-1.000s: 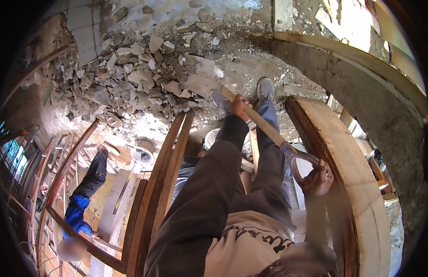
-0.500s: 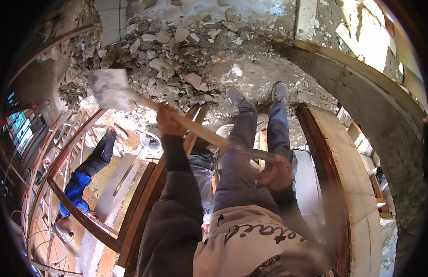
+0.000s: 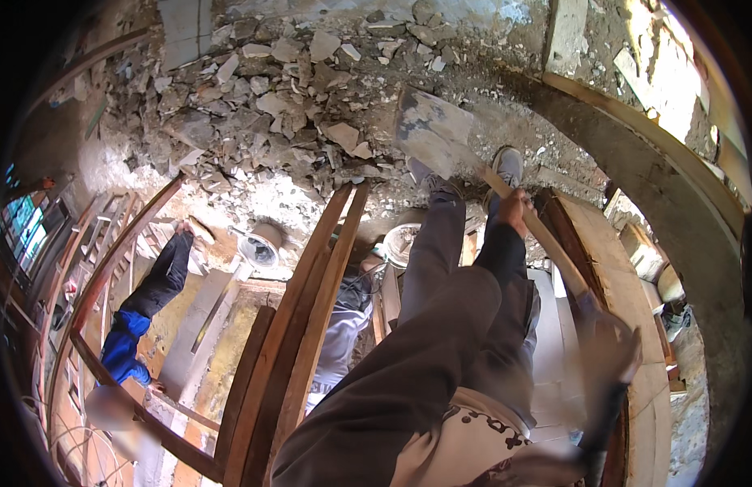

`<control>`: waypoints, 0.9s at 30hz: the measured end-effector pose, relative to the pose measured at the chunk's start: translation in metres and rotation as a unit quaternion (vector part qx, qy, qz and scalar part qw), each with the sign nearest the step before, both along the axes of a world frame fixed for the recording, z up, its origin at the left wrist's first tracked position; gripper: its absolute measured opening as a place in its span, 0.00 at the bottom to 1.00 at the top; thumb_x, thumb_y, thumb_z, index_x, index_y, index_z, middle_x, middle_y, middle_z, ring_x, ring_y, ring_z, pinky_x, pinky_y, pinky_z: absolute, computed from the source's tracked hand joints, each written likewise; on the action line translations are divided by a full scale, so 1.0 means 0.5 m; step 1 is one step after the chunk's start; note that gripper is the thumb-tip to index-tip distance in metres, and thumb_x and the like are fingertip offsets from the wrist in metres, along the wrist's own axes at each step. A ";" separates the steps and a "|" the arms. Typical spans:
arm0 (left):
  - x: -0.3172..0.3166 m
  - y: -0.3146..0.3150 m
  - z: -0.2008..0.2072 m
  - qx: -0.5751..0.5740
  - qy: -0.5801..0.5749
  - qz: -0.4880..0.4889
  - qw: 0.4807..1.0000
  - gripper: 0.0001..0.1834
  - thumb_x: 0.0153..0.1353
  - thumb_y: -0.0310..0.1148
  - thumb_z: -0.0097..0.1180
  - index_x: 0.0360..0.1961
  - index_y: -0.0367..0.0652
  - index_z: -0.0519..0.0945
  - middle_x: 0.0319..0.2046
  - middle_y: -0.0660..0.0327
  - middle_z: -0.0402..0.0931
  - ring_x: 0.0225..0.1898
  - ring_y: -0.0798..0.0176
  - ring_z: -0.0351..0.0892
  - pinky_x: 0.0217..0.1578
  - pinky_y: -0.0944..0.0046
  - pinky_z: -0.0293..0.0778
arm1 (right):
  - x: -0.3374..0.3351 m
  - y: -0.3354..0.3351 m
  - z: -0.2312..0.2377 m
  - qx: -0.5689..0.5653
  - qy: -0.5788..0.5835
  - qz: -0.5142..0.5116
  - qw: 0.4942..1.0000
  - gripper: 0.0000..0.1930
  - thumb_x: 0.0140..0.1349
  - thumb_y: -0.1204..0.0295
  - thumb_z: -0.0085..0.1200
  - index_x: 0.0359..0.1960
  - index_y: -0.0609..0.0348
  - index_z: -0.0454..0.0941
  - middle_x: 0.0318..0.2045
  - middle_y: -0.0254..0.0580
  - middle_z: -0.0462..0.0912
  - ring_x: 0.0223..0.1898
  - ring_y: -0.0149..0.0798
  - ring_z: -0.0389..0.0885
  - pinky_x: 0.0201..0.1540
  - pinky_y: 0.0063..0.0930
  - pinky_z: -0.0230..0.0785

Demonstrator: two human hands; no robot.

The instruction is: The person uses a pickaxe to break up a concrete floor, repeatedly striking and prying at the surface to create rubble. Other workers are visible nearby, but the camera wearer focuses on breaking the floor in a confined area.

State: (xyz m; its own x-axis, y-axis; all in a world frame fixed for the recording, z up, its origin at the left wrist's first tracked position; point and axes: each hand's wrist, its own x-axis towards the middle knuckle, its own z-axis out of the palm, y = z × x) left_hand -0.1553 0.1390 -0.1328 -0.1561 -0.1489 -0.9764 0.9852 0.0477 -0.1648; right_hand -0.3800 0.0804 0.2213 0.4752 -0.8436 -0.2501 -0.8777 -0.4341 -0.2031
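Ok, 1 shovel [image 3: 438,131]: L hand [image 3: 515,212] clasped rnd shaft [image 3: 558,255], R hand [image 3: 622,358] rnd grip [image 3: 588,303]

The shovel blade [image 3: 437,130] is dull, scuffed metal, its handle [image 3: 558,256] smooth wood. Far left, the rubble [image 3: 270,105] looks rough and matt; nearer, the beams [image 3: 326,304] are wood. The sleeve [image 3: 384,373] is matt cloth.

Shovel blade [image 3: 431,130] sitting ahead of shoes [image 3: 508,165]; rubble [image 3: 270,105] spreading mostly left of blade. Planks [image 3: 319,300] running left of legs [image 3: 434,247], bucket [image 3: 260,245] sitting left of planks, co-worker [image 3: 126,334] occupying space farther left. Ledge [image 3: 618,268] running right of legs.
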 end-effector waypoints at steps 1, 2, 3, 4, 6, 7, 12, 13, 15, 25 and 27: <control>0.026 -0.008 -0.031 -0.018 0.040 -0.003 0.999 0.07 0.62 0.36 0.55 0.34 0.47 0.72 0.23 0.64 0.67 0.21 0.64 0.69 0.23 0.58 0.72 | 0.024 -0.016 -0.054 0.093 -0.087 -0.168 0.978 0.32 0.61 0.61 0.62 0.61 0.68 0.63 0.33 0.46 0.79 0.30 0.44 0.81 0.28 0.33 0.76; 0.075 -0.002 -0.072 -0.058 -0.096 0.009 0.994 0.08 0.63 0.38 0.54 0.34 0.47 0.72 0.23 0.64 0.67 0.20 0.63 0.69 0.24 0.58 0.72 | 0.049 -0.030 -0.109 0.158 -0.210 -0.412 0.872 0.35 0.60 0.63 0.64 0.62 0.68 0.61 0.35 0.49 0.80 0.32 0.47 0.83 0.30 0.35 0.77; 0.122 0.002 -0.111 -0.057 -0.091 -0.003 0.994 0.07 0.62 0.37 0.53 0.33 0.47 0.71 0.23 0.64 0.66 0.20 0.63 0.68 0.24 0.59 0.71 | 0.074 -0.049 -0.170 0.188 -0.241 -0.447 0.840 0.35 0.57 0.63 0.66 0.61 0.70 0.63 0.32 0.49 0.80 0.30 0.45 0.81 0.28 0.34 0.75; 0.160 0.006 -0.145 -0.107 -0.130 0.042 0.985 0.06 0.61 0.36 0.53 0.31 0.48 0.70 0.22 0.65 0.65 0.20 0.63 0.68 0.24 0.60 0.71 | 0.098 -0.069 -0.228 0.181 -0.240 -0.426 0.853 0.35 0.55 0.64 0.68 0.59 0.71 0.65 0.30 0.49 0.80 0.27 0.43 0.80 0.26 0.33 0.74; 0.243 0.000 -0.207 -0.115 -0.102 0.050 0.987 0.06 0.59 0.32 0.52 0.27 0.48 0.69 0.21 0.65 0.62 0.21 0.64 0.67 0.24 0.62 0.70 | 0.137 -0.113 -0.316 0.018 -0.092 -0.024 0.995 0.28 0.55 0.60 0.68 0.48 0.70 0.74 0.22 0.42 0.77 0.17 0.33 0.72 0.18 0.30 0.66; 0.258 -0.002 -0.218 -0.126 -0.164 0.034 0.978 0.06 0.59 0.31 0.52 0.27 0.48 0.69 0.21 0.65 0.62 0.22 0.64 0.66 0.24 0.62 0.70 | 0.144 -0.131 -0.326 0.103 -0.126 -0.147 0.976 0.24 0.56 0.59 0.66 0.42 0.68 0.75 0.19 0.38 0.74 0.14 0.31 0.68 0.16 0.28 0.63; 0.286 -0.015 -0.207 -0.024 -0.112 0.019 0.993 0.05 0.62 0.28 0.49 0.29 0.46 0.67 0.24 0.65 0.62 0.27 0.64 0.66 0.30 0.59 0.71 | 0.170 -0.149 -0.365 0.263 -0.308 -0.610 0.681 0.17 0.61 0.57 0.59 0.24 0.57 0.73 0.09 0.28 0.61 0.08 0.24 0.56 0.11 0.22 0.48; 0.285 -0.018 -0.203 -0.009 -0.057 0.000 0.998 0.05 0.64 0.27 0.48 0.30 0.45 0.67 0.26 0.64 0.62 0.29 0.63 0.66 0.33 0.59 0.71 | 0.167 -0.145 -0.367 0.229 -0.289 -0.634 0.680 0.17 0.61 0.57 0.59 0.23 0.56 0.74 0.09 0.29 0.61 0.08 0.24 0.56 0.11 0.22 0.49; 0.284 -0.015 -0.199 -0.057 -0.113 -0.013 0.992 0.04 0.63 0.24 0.47 0.30 0.44 0.68 0.26 0.64 0.63 0.29 0.63 0.66 0.33 0.58 0.72 | 0.157 -0.131 -0.381 0.239 -0.276 -0.550 0.751 0.15 0.63 0.62 0.58 0.23 0.56 0.74 0.13 0.29 0.66 0.12 0.25 0.62 0.14 0.24 0.53; 0.336 0.015 -0.174 -0.047 -0.173 -0.067 0.981 0.06 0.62 0.30 0.53 0.30 0.44 0.69 0.24 0.65 0.63 0.26 0.63 0.66 0.32 0.60 0.71 | 0.162 -0.089 -0.426 0.298 -0.354 -0.619 0.634 0.12 0.62 0.62 0.57 0.25 0.53 0.75 0.18 0.26 0.68 0.19 0.23 0.66 0.20 0.22 0.58; 0.369 0.026 -0.160 -0.020 -0.109 -0.017 0.994 0.06 0.63 0.30 0.53 0.31 0.43 0.70 0.24 0.64 0.63 0.26 0.64 0.65 0.31 0.61 0.71 | 0.169 -0.059 -0.407 0.329 -0.380 -0.582 0.639 0.12 0.62 0.60 0.54 0.28 0.56 0.78 0.13 0.24 0.65 0.11 0.23 0.60 0.11 0.22 0.49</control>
